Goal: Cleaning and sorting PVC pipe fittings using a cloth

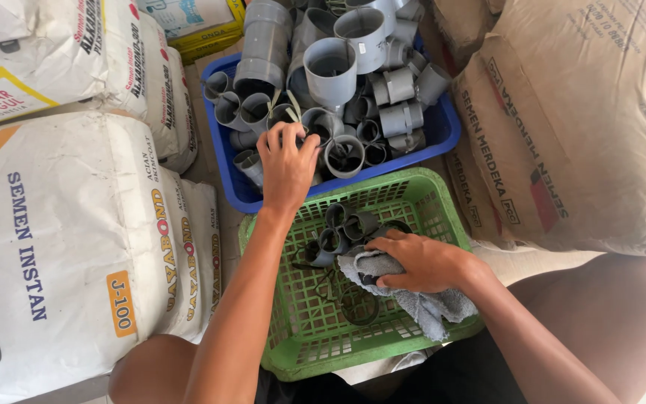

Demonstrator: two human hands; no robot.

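Observation:
My left hand (pixel 285 166) reaches into the blue crate (pixel 443 127), its fingers closing around a small grey pipe fitting (pixel 287 118) among many others. My right hand (pixel 422 260) rests inside the green plastic basket (pixel 285 344), gripping a grey cloth (pixel 428 307). Beside that hand, several dark grey pipe fittings (pixel 345 224) lie on the basket floor. Taller grey pipe couplings (pixel 330 69) stand at the back of the blue crate.
White cement sacks (pixel 61 239) are stacked on the left, and brown paper sacks (pixel 562 120) lean on the right. A yellow and blue box (pixel 196 22) sits behind the crate. My bare knees (pixel 622 299) frame the green basket.

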